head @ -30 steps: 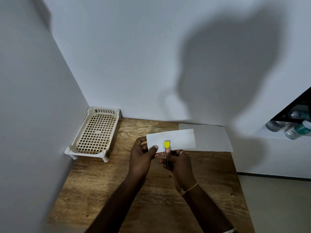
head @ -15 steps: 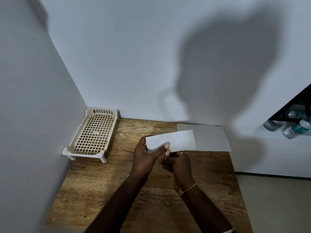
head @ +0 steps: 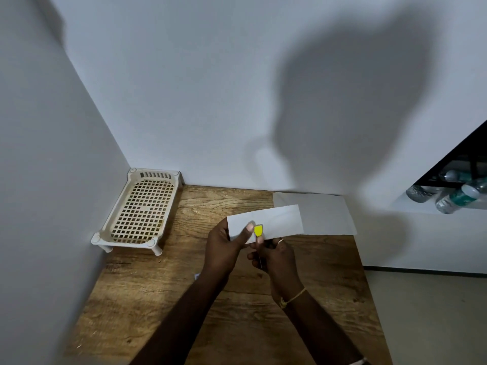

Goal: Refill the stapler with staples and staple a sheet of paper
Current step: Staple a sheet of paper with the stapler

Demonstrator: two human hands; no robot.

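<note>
1. The left hand (head: pixel 224 246), just below the centre of the frame, grips the lower left end of a folded white paper strip (head: pixel 276 222). Its thumb is pressed on the front face and its fingers are behind.
2. The strip is held in the air above the brown wood-grain table (head: pixel 158 299). It runs rightwards and slightly upwards in the picture.
3. The right hand (head: pixel 275 256), just right of the left one, is clenched round a slim dark stapler with a yellow tip (head: pixel 258 230). Most of the stapler's body is hidden in the fist.
4. The yellow tip lies over the strip's lower edge, just beside the left thumb. I cannot tell whether the stapler is squeezed onto the paper.
5. The right hand wears a thin ring (head: pixel 280 241) on one finger and a gold bracelet (head: pixel 292 299) on the wrist.
6. A flat white sheet (head: pixel 324 214) lies on the table right of centre, against the wall. The strip's right end overlaps it in the picture.
7. A cream perforated plastic tray on short legs (head: pixel 142 209) stands left of centre, in the corner where the walls meet.
8. Clear plastic bottles (head: pixel 453 196) lie at the right edge.
</note>
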